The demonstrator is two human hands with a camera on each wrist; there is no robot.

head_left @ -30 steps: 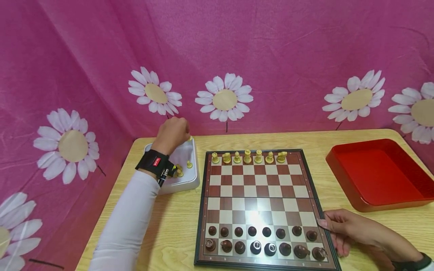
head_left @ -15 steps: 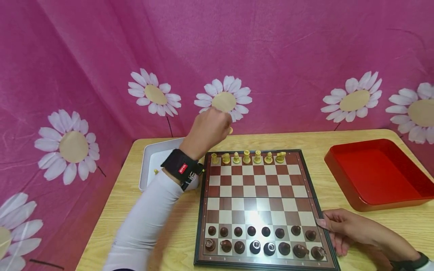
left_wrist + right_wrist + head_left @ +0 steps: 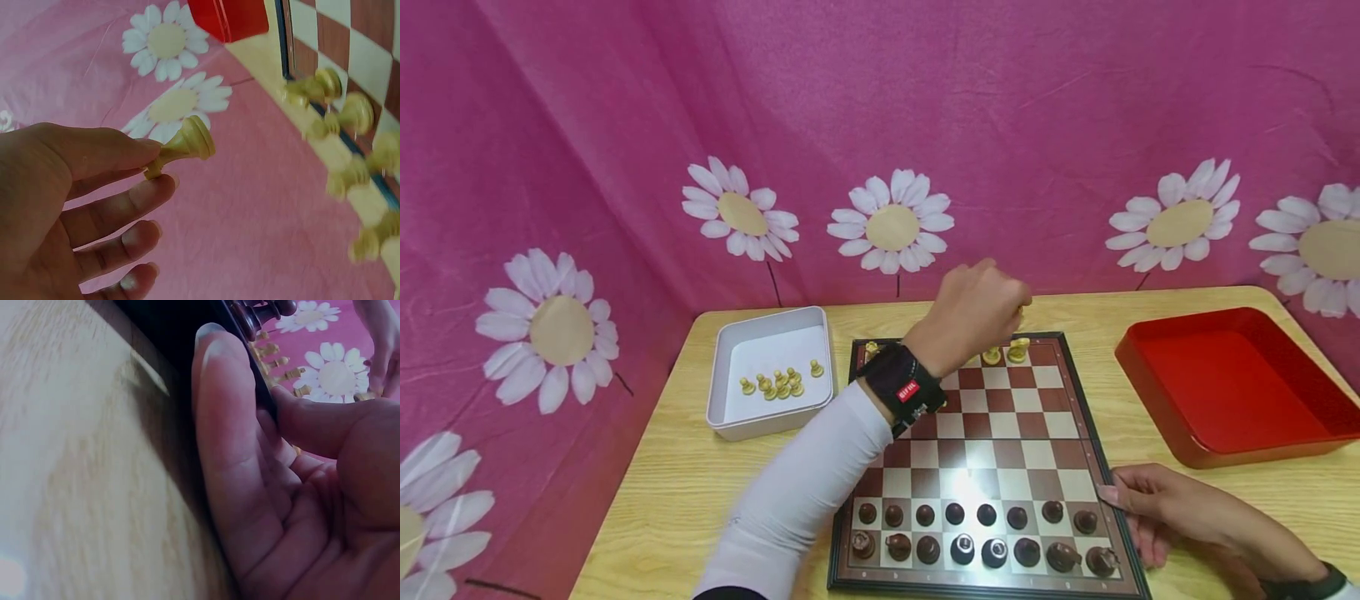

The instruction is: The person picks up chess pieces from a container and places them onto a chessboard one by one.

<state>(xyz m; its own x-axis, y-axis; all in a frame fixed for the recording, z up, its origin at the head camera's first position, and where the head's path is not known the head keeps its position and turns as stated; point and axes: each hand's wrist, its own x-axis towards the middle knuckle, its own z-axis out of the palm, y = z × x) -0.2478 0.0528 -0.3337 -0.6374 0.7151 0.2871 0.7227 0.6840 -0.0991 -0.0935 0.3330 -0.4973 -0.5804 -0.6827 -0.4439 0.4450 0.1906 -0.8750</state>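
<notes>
Over the far edge of the chessboard (image 3: 977, 425), my left hand (image 3: 976, 312) is raised near the far right corner. Its thumb and forefinger pinch a pale yellow rook (image 3: 190, 140), base outward, with the head partly covered; the other fingers are spread. Along the far row stand yellow pieces, several hidden by the wrist; a yellow knight (image 3: 1018, 350) shows near the right end. Two rows of dark pieces, including a dark rook (image 3: 862, 544), fill the near side. My right hand (image 3: 1180, 508) grips the board's right edge, thumb on top and fingers beneath.
A white box (image 3: 722, 417) holding several yellow pawns (image 3: 782, 386) stands left of the board on the wooden table (image 3: 655, 500). To the right sits a red tray (image 3: 1157, 400). A pink flowered cloth (image 3: 1000, 125) hangs behind the table.
My left hand has travelled right from the white box, across the board's far edge, carrying the rook. The pawns in the box are now uncovered. My right hand stays on the board edge.
</notes>
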